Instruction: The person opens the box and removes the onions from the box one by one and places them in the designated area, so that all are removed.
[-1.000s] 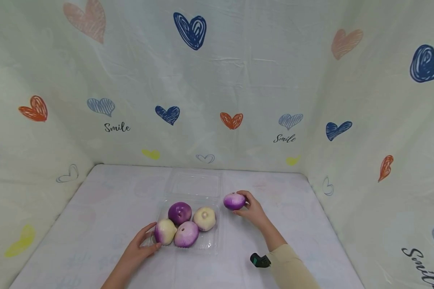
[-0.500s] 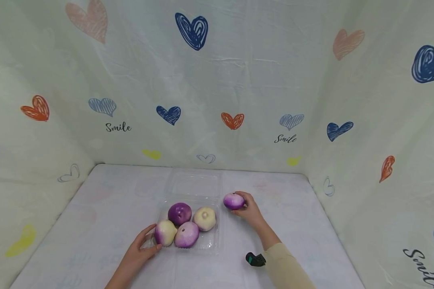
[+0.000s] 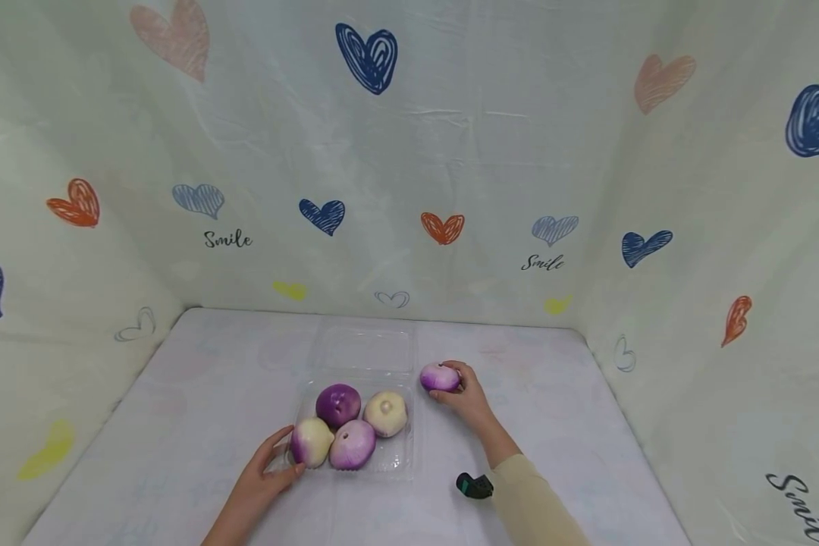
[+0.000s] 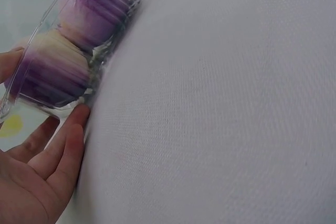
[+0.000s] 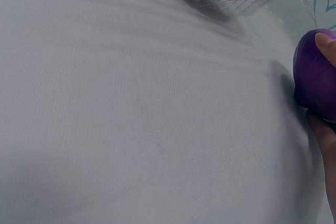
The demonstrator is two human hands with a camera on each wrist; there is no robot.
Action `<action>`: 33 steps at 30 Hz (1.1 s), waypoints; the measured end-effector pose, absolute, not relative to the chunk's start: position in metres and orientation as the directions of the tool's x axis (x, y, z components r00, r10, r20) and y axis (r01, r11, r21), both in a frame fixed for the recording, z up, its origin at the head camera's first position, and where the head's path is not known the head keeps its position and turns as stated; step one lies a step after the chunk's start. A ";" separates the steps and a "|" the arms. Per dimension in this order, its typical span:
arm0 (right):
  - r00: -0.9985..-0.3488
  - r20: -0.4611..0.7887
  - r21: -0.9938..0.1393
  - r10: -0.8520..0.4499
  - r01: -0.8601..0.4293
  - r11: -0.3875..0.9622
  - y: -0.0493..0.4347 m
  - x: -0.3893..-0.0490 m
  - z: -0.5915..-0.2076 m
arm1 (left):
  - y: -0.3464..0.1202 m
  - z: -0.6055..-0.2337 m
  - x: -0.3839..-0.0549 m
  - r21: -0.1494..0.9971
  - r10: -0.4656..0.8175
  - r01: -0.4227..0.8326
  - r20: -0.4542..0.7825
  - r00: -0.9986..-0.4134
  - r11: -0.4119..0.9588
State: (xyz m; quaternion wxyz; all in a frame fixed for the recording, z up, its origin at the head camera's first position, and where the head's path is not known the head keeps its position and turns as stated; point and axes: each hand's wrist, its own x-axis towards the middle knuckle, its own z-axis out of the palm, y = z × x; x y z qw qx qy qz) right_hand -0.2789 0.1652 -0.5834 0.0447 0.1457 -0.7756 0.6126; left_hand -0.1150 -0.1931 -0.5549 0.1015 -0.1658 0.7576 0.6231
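In the head view my right hand (image 3: 469,394) holds a purple-and-white onion (image 3: 440,377) to the right of a clear plastic clamshell box (image 3: 397,459). Thumb and fingers wrap this onion (image 5: 311,77), its purple side showing in the right wrist view. My left hand (image 3: 262,476) grips the box's front left corner, the thumb at the rim and the other fingers low along the wall (image 4: 47,166). Inside the box lie a dark purple onion (image 3: 338,404), a pale onion (image 3: 386,413), a pinkish-purple onion (image 3: 353,445) and a cream-and-purple onion (image 3: 312,442).
The box's clear lid (image 3: 365,349) lies folded back toward the rear of the table. A small black object with a green patch (image 3: 474,485) is beside the right sleeve (image 3: 528,497). A heart-printed curtain (image 3: 409,152) surrounds the white table (image 3: 225,379).
The view has swung slightly. My right hand and the onion stay nearly in place, the thumb shifting a little further over it, the forearm slightly leftward. My left hand keeps its grip on the box.
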 end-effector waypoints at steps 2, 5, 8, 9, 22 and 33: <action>-0.965 0.211 -0.947 -0.158 -0.242 0.211 0.163 -0.280 -0.584 | -0.193 -0.556 -0.114 0.916 -0.122 -0.369 -0.352 -0.928 0.156; -0.975 0.174 -0.952 -0.140 -0.203 0.229 0.160 -0.284 -0.585 | -0.194 -0.557 -0.112 0.926 -0.116 -0.350 -0.336 -0.935 0.143; -0.978 0.168 -0.946 -0.126 -0.196 0.259 0.158 -0.285 -0.585 | -0.193 -0.559 -0.111 0.931 -0.110 -0.337 -0.324 -0.940 0.139; -0.978 0.168 -0.943 -0.125 -0.197 0.268 0.158 -0.286 -0.585 | -0.193 -0.559 -0.111 0.932 -0.109 -0.335 -0.322 -0.941 0.137; -0.979 0.115 -0.921 -0.170 -0.169 0.350 0.156 -0.285 -0.578 | -0.194 -0.557 -0.108 0.929 -0.116 -0.331 -0.315 -0.942 0.165; -0.974 0.053 -0.906 -0.221 -0.140 0.400 0.159 -0.286 -0.571 | -0.194 -0.556 -0.110 0.913 -0.130 -0.356 -0.336 -0.933 0.198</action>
